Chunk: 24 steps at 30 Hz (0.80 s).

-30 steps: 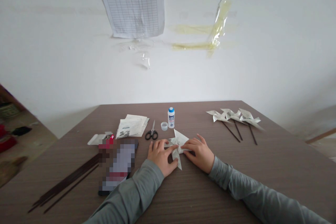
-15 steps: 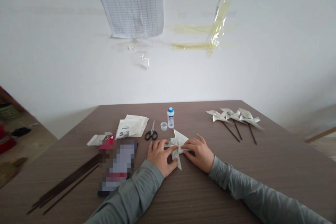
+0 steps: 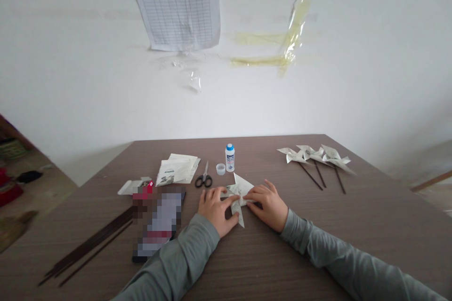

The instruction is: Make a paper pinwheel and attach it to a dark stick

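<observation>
A printed-paper pinwheel [image 3: 243, 183] lies on the table in front of me, its pointed blades sticking out between my fingers. My left hand [image 3: 219, 212] is on its left side, with the index finger pressed near the centre and the thumb by the lower blade. From the right, my right hand [image 3: 269, 208] grips the folded paper near the middle with thumb and index finger. Both sets of fingertips almost meet there, so part of the centre is hidden. Just beyond stand a white glue bottle [image 3: 230, 162] with a blue top and a clear cap [image 3: 221, 169].
Black-handled scissors [image 3: 204, 179] lie beside a stack of paper sheets [image 3: 178, 169]. Further left are a small open box [image 3: 131, 187], dark thin sticks [image 3: 93, 246] and a blurred-out flat object [image 3: 160, 223]. Several finished-looking pinwheels [image 3: 310, 153] on sticks lie at the back right.
Both hands stay almost in place on the pinwheel. The paper near the right fingertips looks slightly more folded in toward the centre; the other things have not moved.
</observation>
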Each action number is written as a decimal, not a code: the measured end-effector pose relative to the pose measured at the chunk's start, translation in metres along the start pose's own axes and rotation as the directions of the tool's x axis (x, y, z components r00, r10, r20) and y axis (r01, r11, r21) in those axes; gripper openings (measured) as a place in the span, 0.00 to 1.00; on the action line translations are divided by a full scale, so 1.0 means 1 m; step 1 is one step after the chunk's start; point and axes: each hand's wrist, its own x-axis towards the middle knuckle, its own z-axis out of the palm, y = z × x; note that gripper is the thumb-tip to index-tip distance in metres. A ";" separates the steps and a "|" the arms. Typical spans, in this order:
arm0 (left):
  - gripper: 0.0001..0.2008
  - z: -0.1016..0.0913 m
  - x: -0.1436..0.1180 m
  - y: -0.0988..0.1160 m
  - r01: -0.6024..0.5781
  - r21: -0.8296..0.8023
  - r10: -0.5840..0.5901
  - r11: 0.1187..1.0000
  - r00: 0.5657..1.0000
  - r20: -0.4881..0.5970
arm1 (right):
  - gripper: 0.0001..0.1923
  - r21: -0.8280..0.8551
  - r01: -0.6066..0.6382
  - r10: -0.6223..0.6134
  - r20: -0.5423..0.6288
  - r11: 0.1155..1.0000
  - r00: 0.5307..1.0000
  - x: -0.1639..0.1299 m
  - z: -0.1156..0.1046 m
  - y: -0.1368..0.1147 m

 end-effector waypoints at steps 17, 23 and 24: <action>0.31 0.008 0.001 -0.016 -0.058 -0.041 0.058 0.998 0.998 0.015 | 0.17 -0.029 -0.013 0.013 0.005 1.000 1.000 -0.001 -0.001 -0.005; 0.30 -0.005 0.005 -0.004 -0.002 -0.037 0.004 0.999 0.999 0.053 | 0.17 -0.032 -0.005 0.005 0.001 0.999 1.000 -0.001 0.000 -0.003; 0.29 -0.008 0.006 -0.002 0.012 -0.035 -0.010 0.999 0.998 0.055 | 0.18 -0.032 -0.003 0.003 0.000 0.999 1.000 -0.001 0.001 -0.002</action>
